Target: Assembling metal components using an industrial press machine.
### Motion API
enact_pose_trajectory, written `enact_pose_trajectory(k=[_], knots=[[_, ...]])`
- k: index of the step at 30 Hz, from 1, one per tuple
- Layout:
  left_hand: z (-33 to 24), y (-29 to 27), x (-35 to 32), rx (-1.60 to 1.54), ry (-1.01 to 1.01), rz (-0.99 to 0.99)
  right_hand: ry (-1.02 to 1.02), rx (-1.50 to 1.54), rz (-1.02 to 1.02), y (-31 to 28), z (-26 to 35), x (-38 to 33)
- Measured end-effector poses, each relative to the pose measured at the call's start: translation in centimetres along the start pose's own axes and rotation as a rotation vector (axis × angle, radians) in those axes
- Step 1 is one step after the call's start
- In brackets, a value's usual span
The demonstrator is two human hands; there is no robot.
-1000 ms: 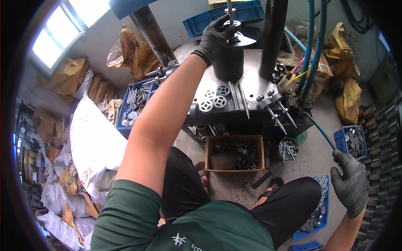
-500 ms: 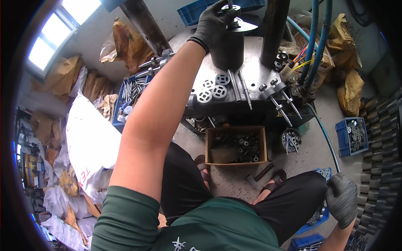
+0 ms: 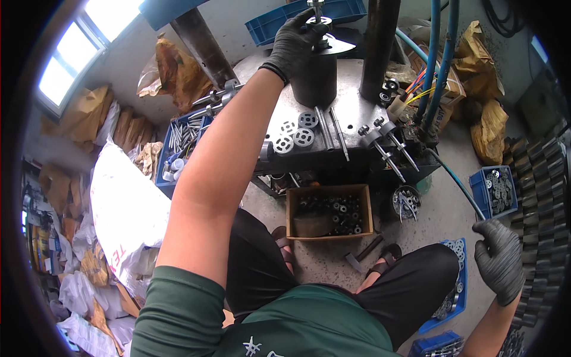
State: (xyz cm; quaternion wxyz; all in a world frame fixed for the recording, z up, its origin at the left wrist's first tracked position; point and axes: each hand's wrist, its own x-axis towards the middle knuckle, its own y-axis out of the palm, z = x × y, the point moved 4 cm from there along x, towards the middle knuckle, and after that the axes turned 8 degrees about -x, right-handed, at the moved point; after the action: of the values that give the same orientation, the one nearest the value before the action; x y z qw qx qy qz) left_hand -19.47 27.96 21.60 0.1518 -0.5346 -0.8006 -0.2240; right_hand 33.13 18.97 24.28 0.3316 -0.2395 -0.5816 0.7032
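window (image 3: 66, 66) glares white, metal tabletop (image 3: 350, 83) shines, edges bend and darken

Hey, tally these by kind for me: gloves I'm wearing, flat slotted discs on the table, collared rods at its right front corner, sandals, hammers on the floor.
Gloves: 2
Slotted discs: 4
Collared rods: 2
Sandals: 2
Hammers: 1
Total: 11

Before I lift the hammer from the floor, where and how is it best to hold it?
I would take the hammer around the middle of its handle, coming from above. It lies flat, the metal head toward you and the straight handle slanting away to the right. The box and your right sandal flank it, so a sideways approach looks tighter.
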Motion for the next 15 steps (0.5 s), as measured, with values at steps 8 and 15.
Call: enact_pose_trajectory(k=[8,15], knots=[[-0.7,0.1,-0.4,0.049,-0.021,-0.013,-0.11,-0.174,0.216,1.1,-0.3,-0.8],[-0.2,-0.6,0.1,0.041,-0.004,0.006,-0.036,-0.049,-0.004,0.2,-0.5,-0.3]])
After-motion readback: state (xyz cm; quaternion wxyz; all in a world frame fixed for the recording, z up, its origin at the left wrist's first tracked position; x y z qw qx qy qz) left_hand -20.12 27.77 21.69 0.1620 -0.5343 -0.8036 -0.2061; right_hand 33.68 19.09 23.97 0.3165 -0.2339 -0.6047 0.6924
